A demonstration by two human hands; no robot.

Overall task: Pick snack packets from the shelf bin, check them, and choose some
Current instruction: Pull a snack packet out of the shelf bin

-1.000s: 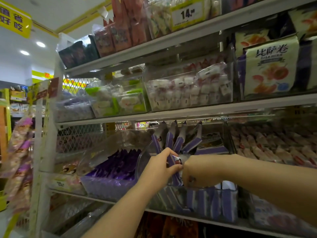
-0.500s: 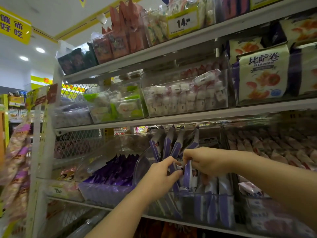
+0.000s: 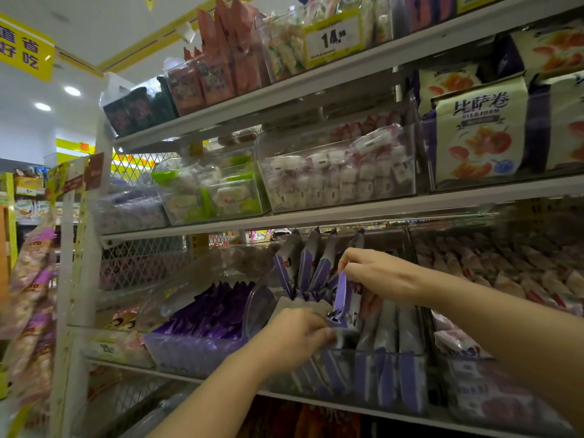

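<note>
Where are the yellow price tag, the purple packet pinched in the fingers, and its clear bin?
yellow price tag (image 3: pixel 331 37): head view, on the printed number.
purple packet (image 3: pixel 344 297): head view, on its purple front.
clear bin (image 3: pixel 388 379): head view, on its front wall.

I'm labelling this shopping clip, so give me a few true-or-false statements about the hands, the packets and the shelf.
1. The right hand pinches the top of a purple packet. True.
2. The yellow price tag reads 24.99. False: it reads 14.99.
3. The left hand rests on the top shelf. False: it reaches into the clear bin at the packet's lower end.
4. The pizza-roll bag stands one shelf above that bin. True.
</note>
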